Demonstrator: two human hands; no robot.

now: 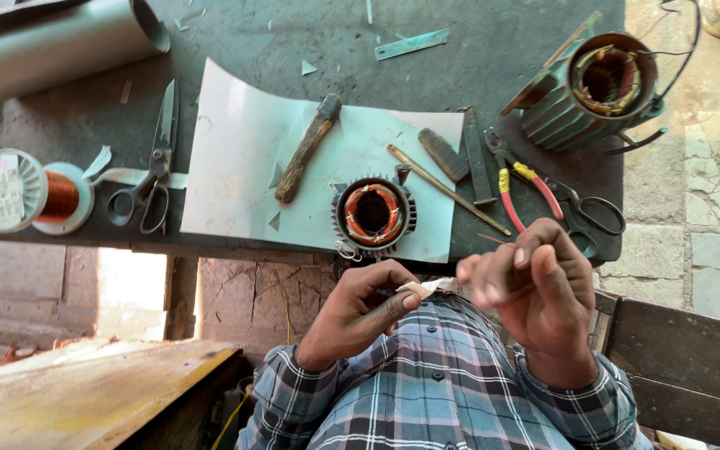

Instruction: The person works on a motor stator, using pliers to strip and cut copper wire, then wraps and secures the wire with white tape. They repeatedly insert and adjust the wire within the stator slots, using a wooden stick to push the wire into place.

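Both hands are pinching a small pale paper strip (pixel 428 287) between them, the left hand (pixel 360 312) and right hand (pixel 535 292) each keeping its grip pressed on one end, just near of the copper-wound stator (pixel 372 215) sitting on the tabletop (pixel 293 33)

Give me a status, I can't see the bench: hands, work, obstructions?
Left hand and right hand pinch a pale strip between them. Small stator on white sheet, untouched. Nothing between.
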